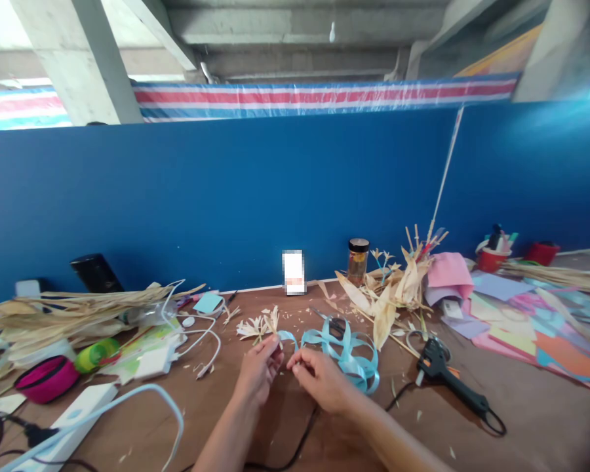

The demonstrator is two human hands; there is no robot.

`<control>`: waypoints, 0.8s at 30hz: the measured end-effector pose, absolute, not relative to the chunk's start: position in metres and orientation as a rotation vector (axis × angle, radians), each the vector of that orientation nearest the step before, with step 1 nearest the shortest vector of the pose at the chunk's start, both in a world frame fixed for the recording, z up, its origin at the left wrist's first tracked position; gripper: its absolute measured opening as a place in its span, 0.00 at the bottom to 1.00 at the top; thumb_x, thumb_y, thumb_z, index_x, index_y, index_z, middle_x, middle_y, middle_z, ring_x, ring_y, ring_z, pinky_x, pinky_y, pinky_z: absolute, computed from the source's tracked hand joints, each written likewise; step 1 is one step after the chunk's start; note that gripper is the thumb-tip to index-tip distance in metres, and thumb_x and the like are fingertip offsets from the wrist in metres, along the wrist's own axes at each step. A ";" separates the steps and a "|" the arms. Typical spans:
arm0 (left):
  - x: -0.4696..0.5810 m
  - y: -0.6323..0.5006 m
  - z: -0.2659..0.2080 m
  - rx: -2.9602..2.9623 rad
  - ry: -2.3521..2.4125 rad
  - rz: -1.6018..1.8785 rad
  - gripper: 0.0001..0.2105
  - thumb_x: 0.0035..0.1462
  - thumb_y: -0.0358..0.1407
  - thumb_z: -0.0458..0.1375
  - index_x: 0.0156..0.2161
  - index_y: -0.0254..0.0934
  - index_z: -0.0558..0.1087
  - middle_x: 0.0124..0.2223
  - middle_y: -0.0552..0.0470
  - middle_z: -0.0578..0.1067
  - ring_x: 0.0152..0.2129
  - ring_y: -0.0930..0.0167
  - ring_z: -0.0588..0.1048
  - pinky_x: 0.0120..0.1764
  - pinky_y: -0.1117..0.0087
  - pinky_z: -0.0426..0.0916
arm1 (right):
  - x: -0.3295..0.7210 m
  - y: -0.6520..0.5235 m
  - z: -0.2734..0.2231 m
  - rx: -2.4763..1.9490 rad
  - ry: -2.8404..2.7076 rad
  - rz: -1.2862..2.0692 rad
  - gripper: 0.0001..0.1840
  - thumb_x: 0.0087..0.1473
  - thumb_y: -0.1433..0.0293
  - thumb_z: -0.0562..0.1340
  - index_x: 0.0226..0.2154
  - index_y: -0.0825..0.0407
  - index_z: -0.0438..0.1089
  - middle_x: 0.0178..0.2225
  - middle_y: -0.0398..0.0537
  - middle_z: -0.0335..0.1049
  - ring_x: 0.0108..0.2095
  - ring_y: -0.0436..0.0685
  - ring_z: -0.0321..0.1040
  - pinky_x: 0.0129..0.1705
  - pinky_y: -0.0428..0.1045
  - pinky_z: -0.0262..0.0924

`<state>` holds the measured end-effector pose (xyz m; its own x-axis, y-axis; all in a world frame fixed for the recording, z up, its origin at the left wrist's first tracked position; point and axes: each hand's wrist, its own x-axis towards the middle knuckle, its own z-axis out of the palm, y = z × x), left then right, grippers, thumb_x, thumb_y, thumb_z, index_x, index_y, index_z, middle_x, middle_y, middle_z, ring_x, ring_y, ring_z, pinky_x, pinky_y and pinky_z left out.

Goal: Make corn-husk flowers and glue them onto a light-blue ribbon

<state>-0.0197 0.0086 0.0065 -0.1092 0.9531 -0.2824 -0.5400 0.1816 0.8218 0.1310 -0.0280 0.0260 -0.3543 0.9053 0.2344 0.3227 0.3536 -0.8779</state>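
Note:
My left hand (pixel 259 368) pinches the base of a small pale flower made of dried husk (pixel 273 318), whose petals stick up above the fingertips. Light blue ribbon (pixel 358 359) lies in loose loops beyond my right hand, and a short strip of it reaches the left fingertips. Close beside, my right hand (pixel 319 379) has its fingers curled together; anything between them is too small to make out. More pale husk flowers (pixel 252 328) lie just behind my left hand. Scissors (pixel 335 326) rest partly hidden among the ribbon loops.
A black glue gun (pixel 455 380) lies at right, its cord running past my hands. Dried husks (pixel 393 288) and a lidded jar (pixel 358 261) stand behind. Coloured paper (pixel 516 321) covers the far right. A power strip (pixel 73 426) and white cables sit left. A phone (pixel 294 272) leans against the blue partition.

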 end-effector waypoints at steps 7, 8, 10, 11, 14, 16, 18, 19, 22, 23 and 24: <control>-0.026 0.007 0.008 0.392 0.999 1.360 0.01 0.50 0.27 0.58 0.29 0.32 0.72 0.25 0.50 0.75 0.20 0.78 0.73 0.24 0.80 0.69 | 0.128 -0.032 0.002 -1.139 -1.920 0.917 0.21 0.49 0.74 0.52 0.46 0.52 0.66 0.20 0.38 0.58 0.20 0.47 0.52 0.23 0.42 0.47; -0.026 0.007 0.009 0.391 1.001 1.361 0.01 0.50 0.27 0.58 0.29 0.31 0.72 0.25 0.50 0.75 0.20 0.78 0.73 0.24 0.80 0.69 | 0.129 -0.032 0.001 -1.155 -1.923 0.914 0.21 0.49 0.74 0.52 0.47 0.53 0.66 0.19 0.37 0.57 0.20 0.47 0.51 0.23 0.42 0.47; -0.026 0.007 0.009 0.386 1.005 1.360 0.02 0.51 0.26 0.57 0.29 0.31 0.71 0.26 0.50 0.75 0.20 0.78 0.73 0.25 0.80 0.70 | 0.131 -0.031 0.002 -1.180 -1.926 0.906 0.22 0.48 0.74 0.52 0.47 0.55 0.66 0.19 0.37 0.56 0.20 0.47 0.51 0.23 0.42 0.46; -0.026 0.008 0.009 0.383 1.005 1.358 0.02 0.51 0.26 0.57 0.29 0.31 0.71 0.26 0.50 0.76 0.20 0.78 0.73 0.25 0.80 0.70 | 0.132 -0.031 0.002 -1.184 -1.929 0.904 0.22 0.48 0.74 0.52 0.47 0.55 0.66 0.18 0.37 0.55 0.20 0.47 0.51 0.23 0.42 0.46; -0.027 0.009 0.007 0.374 1.008 1.356 0.02 0.51 0.26 0.57 0.30 0.32 0.71 0.26 0.50 0.76 0.20 0.78 0.73 0.24 0.80 0.69 | 0.134 -0.033 0.003 -1.192 -1.928 0.902 0.22 0.49 0.73 0.52 0.47 0.56 0.66 0.18 0.38 0.57 0.20 0.47 0.51 0.23 0.43 0.47; -0.028 0.010 0.005 0.370 1.010 1.355 0.02 0.52 0.27 0.56 0.29 0.32 0.71 0.26 0.50 0.76 0.20 0.78 0.73 0.24 0.80 0.69 | 0.135 -0.034 0.003 -1.214 -1.925 0.907 0.21 0.49 0.73 0.52 0.47 0.55 0.67 0.18 0.38 0.57 0.19 0.47 0.50 0.23 0.43 0.46; -0.028 0.011 0.005 0.368 1.012 1.355 0.02 0.52 0.28 0.57 0.29 0.32 0.71 0.26 0.50 0.76 0.21 0.78 0.73 0.24 0.80 0.69 | 0.136 -0.036 0.003 -1.234 -1.926 0.909 0.21 0.50 0.72 0.51 0.46 0.55 0.68 0.17 0.38 0.58 0.18 0.47 0.50 0.22 0.43 0.46; -0.029 0.011 0.005 0.368 1.014 1.356 0.02 0.52 0.28 0.57 0.29 0.32 0.71 0.26 0.50 0.75 0.21 0.78 0.73 0.24 0.81 0.69 | 0.137 -0.036 0.003 -1.241 -1.929 0.905 0.21 0.50 0.72 0.51 0.46 0.55 0.68 0.17 0.38 0.59 0.18 0.47 0.50 0.22 0.43 0.45; -0.029 0.011 0.005 0.372 1.015 1.354 0.01 0.51 0.27 0.57 0.30 0.32 0.71 0.26 0.51 0.75 0.20 0.78 0.73 0.24 0.81 0.69 | 0.138 -0.036 0.001 -1.267 -1.933 0.874 0.21 0.50 0.72 0.51 0.46 0.54 0.68 0.17 0.40 0.62 0.18 0.47 0.50 0.21 0.43 0.46; -0.029 0.011 0.005 0.373 1.015 1.353 0.01 0.51 0.27 0.57 0.30 0.32 0.71 0.26 0.51 0.75 0.20 0.78 0.73 0.24 0.80 0.69 | 0.138 -0.035 0.000 -1.275 -1.934 0.867 0.21 0.50 0.71 0.51 0.46 0.54 0.68 0.18 0.40 0.63 0.18 0.47 0.51 0.21 0.43 0.46; -0.029 0.011 0.005 0.375 1.016 1.350 0.01 0.51 0.27 0.57 0.29 0.32 0.71 0.25 0.52 0.75 0.20 0.79 0.73 0.24 0.81 0.69 | 0.139 -0.035 -0.001 -1.280 -1.935 0.864 0.21 0.50 0.71 0.51 0.47 0.54 0.68 0.18 0.41 0.64 0.18 0.47 0.51 0.21 0.43 0.46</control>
<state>-0.0286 0.0113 0.0048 -0.1047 0.9176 -0.3834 -0.6229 0.2400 0.7446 0.1389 -0.0348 -0.0011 -0.3088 0.9376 0.1601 0.5063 0.3045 -0.8068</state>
